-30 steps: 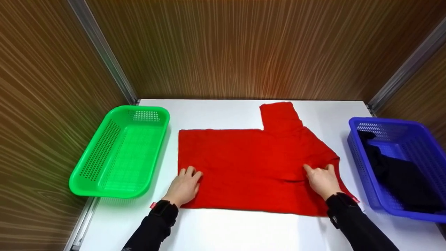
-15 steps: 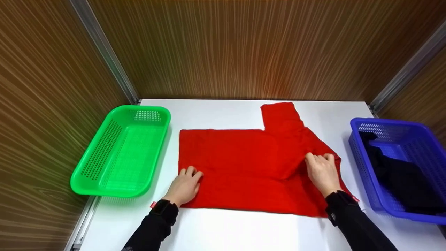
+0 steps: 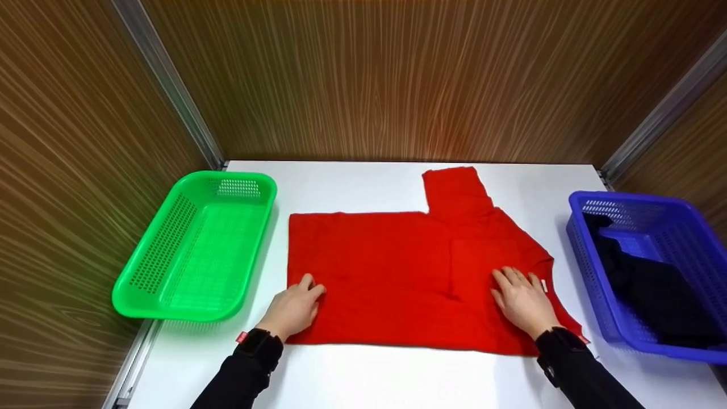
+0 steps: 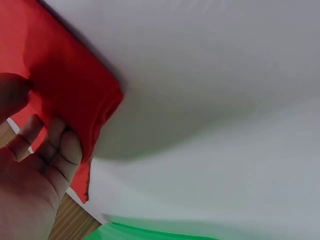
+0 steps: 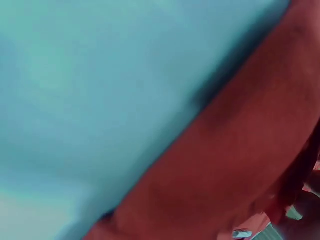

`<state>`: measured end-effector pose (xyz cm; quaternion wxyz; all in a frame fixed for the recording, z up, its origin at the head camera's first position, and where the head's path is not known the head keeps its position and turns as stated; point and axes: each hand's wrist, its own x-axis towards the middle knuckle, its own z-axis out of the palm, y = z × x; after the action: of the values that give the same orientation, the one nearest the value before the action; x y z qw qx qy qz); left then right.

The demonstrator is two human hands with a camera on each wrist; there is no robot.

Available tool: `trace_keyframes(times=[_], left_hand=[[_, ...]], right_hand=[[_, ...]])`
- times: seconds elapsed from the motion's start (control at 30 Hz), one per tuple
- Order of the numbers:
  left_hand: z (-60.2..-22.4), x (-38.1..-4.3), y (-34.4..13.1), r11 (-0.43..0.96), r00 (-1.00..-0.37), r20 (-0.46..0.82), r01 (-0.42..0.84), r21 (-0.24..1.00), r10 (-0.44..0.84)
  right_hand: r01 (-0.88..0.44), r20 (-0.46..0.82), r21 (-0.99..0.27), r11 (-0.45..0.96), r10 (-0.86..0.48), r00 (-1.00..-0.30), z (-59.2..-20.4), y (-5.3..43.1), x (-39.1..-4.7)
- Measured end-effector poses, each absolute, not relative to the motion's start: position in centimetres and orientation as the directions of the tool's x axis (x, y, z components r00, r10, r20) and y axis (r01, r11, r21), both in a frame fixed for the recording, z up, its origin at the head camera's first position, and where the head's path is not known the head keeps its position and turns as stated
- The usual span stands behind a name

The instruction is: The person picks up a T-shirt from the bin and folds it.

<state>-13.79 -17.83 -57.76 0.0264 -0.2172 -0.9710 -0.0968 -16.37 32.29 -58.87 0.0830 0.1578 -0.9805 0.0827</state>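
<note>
A red T-shirt (image 3: 386, 255) lies doubled lengthwise on the white table, one sleeve (image 3: 454, 187) pointing away from me and the neck opening at the right. My left hand (image 3: 292, 307) rests with bent fingers on the lower left of the shirt, by the hem. In the left wrist view its thumb and fingers touch the red cloth, set apart from each other. My right hand (image 3: 522, 301) lies with spread fingers on the shirt near the neck, beside a small white label (image 3: 543, 286). The right wrist view shows mostly the shirt's edge (image 5: 215, 160); only dark bits of fingers appear there.
A green basket (image 3: 196, 315) stands left of the shirt. To the right is a blue basket (image 3: 585, 272) holding a black garment (image 3: 661, 295). Wood-grain panels (image 3: 363, 85) close off the back and sides of the white table (image 3: 392, 378).
My right hand let go of the fold it pinched and spread out on the shirt, where the cloth now lies flatter. The left hand shifted slightly left and toward me, the hem shifting a little too.
</note>
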Motion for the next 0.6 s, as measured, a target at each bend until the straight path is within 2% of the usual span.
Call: trace_keyframes(times=[0.1, 0.17, 0.33, 0.6], left_hand=[[-57.7, -13.9, -18.1, 0.869, -0.884, 0.121, 0.467, 0.164, 0.452], [-57.6, -14.1, -18.1, 0.861, -0.884, 0.108, 0.467, 0.199, 0.454], [-57.3, -14.8, -17.9, 0.869, -0.909, -0.023, 0.390, 0.305, 0.416], [-57.1, -15.9, -17.6, 0.920, -0.938, -0.119, 0.284, 0.269, 0.324]], right_hand=[[-0.329, 0.203, -0.122, 0.936, -0.301, -0.932, -58.9, 32.3, -16.4], [-0.326, 0.201, -0.118, 0.938, -0.299, -0.933, -58.8, 32.2, -16.7], [-0.316, 0.199, -0.146, 0.938, -0.285, -0.938, -58.5, 32.1, -17.6], [-0.335, 0.093, -0.232, 0.913, -0.322, -0.942, -57.5, 31.5, -18.5]])
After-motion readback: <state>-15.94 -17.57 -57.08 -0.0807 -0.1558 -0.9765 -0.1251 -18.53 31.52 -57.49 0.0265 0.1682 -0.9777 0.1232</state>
